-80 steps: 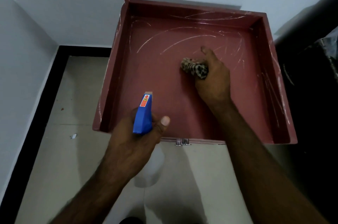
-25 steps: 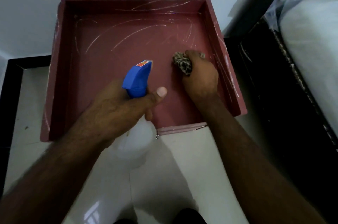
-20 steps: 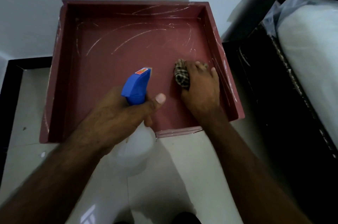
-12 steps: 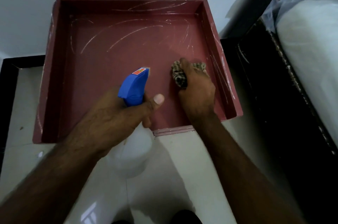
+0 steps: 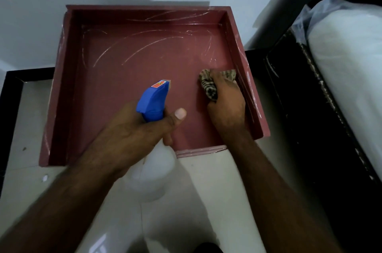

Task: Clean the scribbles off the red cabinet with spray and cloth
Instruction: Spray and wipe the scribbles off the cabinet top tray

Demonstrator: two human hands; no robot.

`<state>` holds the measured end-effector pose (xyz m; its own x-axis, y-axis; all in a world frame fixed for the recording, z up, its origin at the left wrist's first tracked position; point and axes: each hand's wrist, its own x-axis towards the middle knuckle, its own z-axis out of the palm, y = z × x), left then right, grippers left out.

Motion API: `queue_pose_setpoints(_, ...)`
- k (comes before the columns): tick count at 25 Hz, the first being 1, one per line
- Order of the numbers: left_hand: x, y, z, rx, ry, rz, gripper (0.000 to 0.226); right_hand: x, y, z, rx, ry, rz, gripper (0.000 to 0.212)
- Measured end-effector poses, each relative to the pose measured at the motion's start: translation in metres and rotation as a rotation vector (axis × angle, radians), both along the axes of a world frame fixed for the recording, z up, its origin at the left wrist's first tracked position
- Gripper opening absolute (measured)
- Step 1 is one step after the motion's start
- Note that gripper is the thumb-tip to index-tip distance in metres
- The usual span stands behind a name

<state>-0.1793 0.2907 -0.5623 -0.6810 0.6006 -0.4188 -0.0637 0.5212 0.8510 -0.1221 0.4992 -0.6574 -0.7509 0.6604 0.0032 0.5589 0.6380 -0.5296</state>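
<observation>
The red cabinet [image 5: 115, 95] lies below me with its open tray-like side up. White scribbles [image 5: 144, 46] arc over its far half and its right wall. My left hand [image 5: 132, 137] grips the spray bottle [image 5: 154, 99] by the neck; its blue head points away over the cabinet and its white body hangs below my hand. My right hand [image 5: 226, 103] holds a bunched patterned cloth [image 5: 208, 86] pressed on the cabinet floor, close to the right wall.
A white wall stands behind the cabinet. The floor [image 5: 206, 190] is pale tile with a black border [image 5: 8, 95] on the left. A dark frame [image 5: 310, 118] carrying a plastic-wrapped white mattress [image 5: 351, 66] lines the right side.
Over the last second my right hand has rubbed the cloth back and forth in the cabinet's right part and has ended closer to the right wall. My left hand has kept the bottle almost still.
</observation>
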Motion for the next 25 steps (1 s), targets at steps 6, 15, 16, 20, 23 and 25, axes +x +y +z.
queue_pose_setpoints(6,-0.004,0.006,0.014,-0.016,0.047,-0.036,0.063,-0.035,0.023,0.000,0.034,0.000,-0.005,0.090)
queue_pose_setpoints(15,-0.014,0.011,0.019,-0.043,0.076,-0.063,0.059,-0.026,0.020,-0.006,0.070,-0.002,-0.010,0.088)
queue_pose_setpoints(16,-0.015,0.012,0.018,-0.041,0.083,-0.059,0.058,-0.033,0.023,-0.003,0.062,-0.005,-0.013,0.087)
queue_pose_setpoints(20,-0.019,0.017,0.017,-0.043,0.085,-0.058,0.061,-0.039,0.020,0.004,0.072,0.002,-0.024,0.083)
queue_pose_setpoints(23,-0.020,0.015,0.017,-0.055,0.078,-0.050,0.065,-0.028,0.013,-0.001,0.111,-0.032,-0.014,0.081)
queue_pose_setpoints(25,-0.021,0.015,0.017,-0.047,0.078,-0.043,0.064,-0.028,0.013,-0.001,0.125,-0.012,-0.013,0.076)
